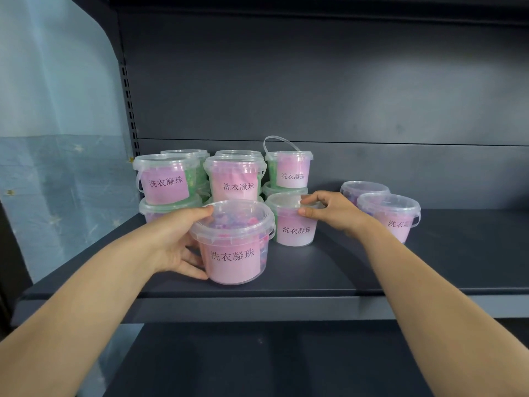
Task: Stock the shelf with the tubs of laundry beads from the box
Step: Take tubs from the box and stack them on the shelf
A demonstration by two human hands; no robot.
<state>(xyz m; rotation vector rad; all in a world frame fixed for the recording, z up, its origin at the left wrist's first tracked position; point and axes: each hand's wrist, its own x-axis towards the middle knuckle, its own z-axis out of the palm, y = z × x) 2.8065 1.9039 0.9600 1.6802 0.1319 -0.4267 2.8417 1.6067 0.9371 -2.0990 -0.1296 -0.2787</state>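
The front tub (234, 245) is standing upright near the shelf's (372, 270) front edge, the left hand (177, 242) gripping its side from 9 o'clock. At its 1 o'clock a second tub (294, 224) is sitting, the right hand (332, 209) pinching its rim from 3 o'clock. Stacked tubs (169, 181) are crowding 11 o'clock. Bare shelf is lying open toward 3 o'clock, before a pair (392, 216).
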